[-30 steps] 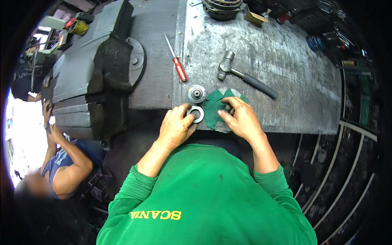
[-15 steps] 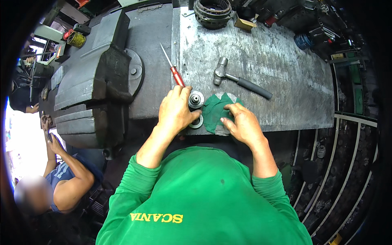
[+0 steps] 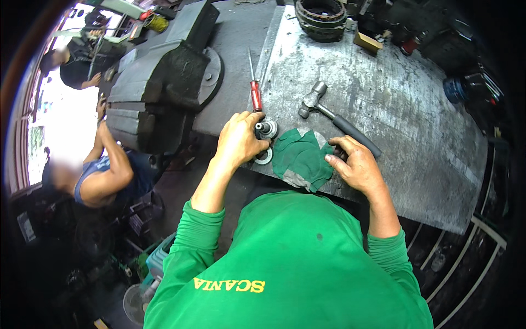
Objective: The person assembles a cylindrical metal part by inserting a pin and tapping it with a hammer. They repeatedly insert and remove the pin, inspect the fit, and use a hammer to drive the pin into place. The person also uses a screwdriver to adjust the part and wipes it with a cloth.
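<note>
My left hand [image 3: 239, 140] reaches onto the steel bench top and its fingers close round a small round metal part [image 3: 267, 128] with a stub shaft. A flat metal ring [image 3: 264, 157] lies just under that hand near the bench edge. A crumpled green rag [image 3: 300, 159] lies between my hands. My right hand [image 3: 355, 164] rests at the rag's right edge, fingers curled on the cloth beside the hammer's handle. Whether something small sits under those fingers is hidden.
A hammer [image 3: 335, 117] with a black grip lies behind the rag. A red-handled screwdriver [image 3: 255, 91] points away on the left. A big grey bench vise [image 3: 159, 82] stands at the left. A round dark housing [image 3: 321, 19] sits at the back. Another person [image 3: 101, 172] crouches lower left.
My left hand has moved up from the flat ring to the round metal part and gripped it. My right hand has stayed at the rag's right side. The view shifted slightly.
</note>
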The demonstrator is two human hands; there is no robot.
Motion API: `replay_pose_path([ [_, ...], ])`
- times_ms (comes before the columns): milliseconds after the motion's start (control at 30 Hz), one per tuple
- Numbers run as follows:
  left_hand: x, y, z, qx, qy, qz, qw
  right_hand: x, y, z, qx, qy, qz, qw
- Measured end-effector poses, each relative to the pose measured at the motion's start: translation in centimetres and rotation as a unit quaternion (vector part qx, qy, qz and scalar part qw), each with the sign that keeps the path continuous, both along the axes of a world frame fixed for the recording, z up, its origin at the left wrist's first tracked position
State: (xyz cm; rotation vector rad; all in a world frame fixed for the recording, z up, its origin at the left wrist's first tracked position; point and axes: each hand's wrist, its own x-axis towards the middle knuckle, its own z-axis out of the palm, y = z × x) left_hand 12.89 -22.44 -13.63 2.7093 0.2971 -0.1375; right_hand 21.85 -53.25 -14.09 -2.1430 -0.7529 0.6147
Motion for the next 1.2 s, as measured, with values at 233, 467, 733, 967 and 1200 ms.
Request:
replay_pose_path([
  [233,0.4,-0.9,0.9,0.031,0.008,0.017,0.999,1.5,-0.8,-0.2,0.055,-0.008,0.084,0.995],
  [467,0.3,-1.1,0.8,0.039,0.013,0.023,0.999,0.1,-1.5,-0.5,0.052,-0.014,0.09,0.995],
  [733,0.4,-0.1,1.0,-0.002,0.033,0.009,0.999,-2.8,-1.4,0.7,-0.011,-0.01,0.029,0.999],
  [967,0.3,1.0,-0.4,-0.036,-0.015,-0.014,0.999,-6.8,-0.2,0.1,-0.02,0.033,-0.034,0.999],
  [1200,0.1,1.2,0.2,0.028,0.005,-0.051,0.998,-8.6,2.8,-0.2,0.011,0.0,0.005,1.0],
])
